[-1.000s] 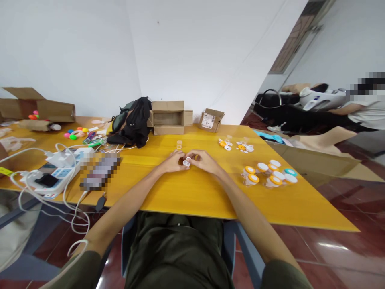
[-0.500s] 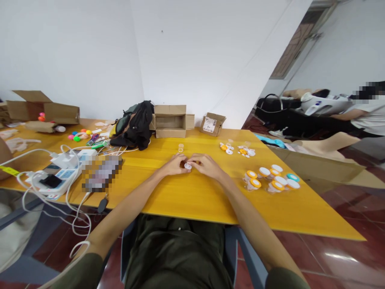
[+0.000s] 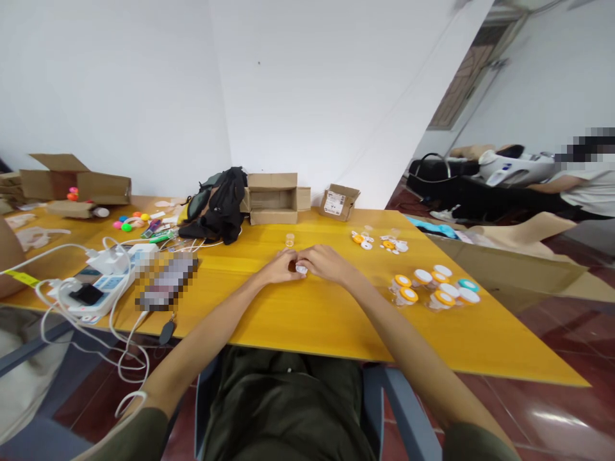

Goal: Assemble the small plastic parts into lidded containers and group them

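Reference point: the small clear round plastic container [image 3: 289, 240] on the yellow wooden tabletop [image 3: 288, 320]. The small whitish round plastic piece [image 3: 302, 269] is between the two hands, nearer the wearer than the container and slightly to its right; whether it touches the tabletop cannot be told. Left hand [image 3: 280, 266]: grip pinching the piece between thumb and curled fingers. Right hand [image 3: 323, 264]: fingertips bunched on the piece from the other side; whether they pinch or only press cannot be told, as the knuckles hide the contact. Well right of the container lie two loose heaps of small white and orange plastic pieces [image 3: 389, 244]; nearer the wearer than those, clear plastic jars with white, orange and teal lids [image 3: 442, 298]. Handling notes, as judgement: best to let the left hand act as a fixed clamp low on the sides, right fingertips working squarely with light, even pressure. Working low should shorten any drop; lifting the right knuckles slightly would clear the sightline.
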A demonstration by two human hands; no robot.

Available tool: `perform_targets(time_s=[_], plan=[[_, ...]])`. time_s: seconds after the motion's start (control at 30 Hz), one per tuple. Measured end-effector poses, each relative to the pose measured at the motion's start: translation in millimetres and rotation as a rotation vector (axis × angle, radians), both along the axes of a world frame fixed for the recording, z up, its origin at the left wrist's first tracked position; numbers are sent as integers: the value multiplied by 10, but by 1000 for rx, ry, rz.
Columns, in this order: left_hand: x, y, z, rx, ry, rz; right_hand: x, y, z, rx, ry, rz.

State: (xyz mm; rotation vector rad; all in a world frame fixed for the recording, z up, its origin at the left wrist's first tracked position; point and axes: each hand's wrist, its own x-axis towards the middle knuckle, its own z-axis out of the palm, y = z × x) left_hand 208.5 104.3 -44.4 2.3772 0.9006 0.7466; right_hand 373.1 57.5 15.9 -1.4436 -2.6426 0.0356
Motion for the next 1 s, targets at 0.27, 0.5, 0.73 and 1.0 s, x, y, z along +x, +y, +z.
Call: perform_targets(time_s=[0.27,0.5,0.73,1.0], plan=[[-5,7,-3,3,25,-35,-32,-8,-25,20,-39,-93],[-4,16,-26,0,25,-51,-50,-8,-40,67,-106,-92],[-12,-4,-26,17,50,24,-14,12,-93,70,-36,-42],[-25,-4,-18,26,21,11,164,56,-99,-42,132,83]])
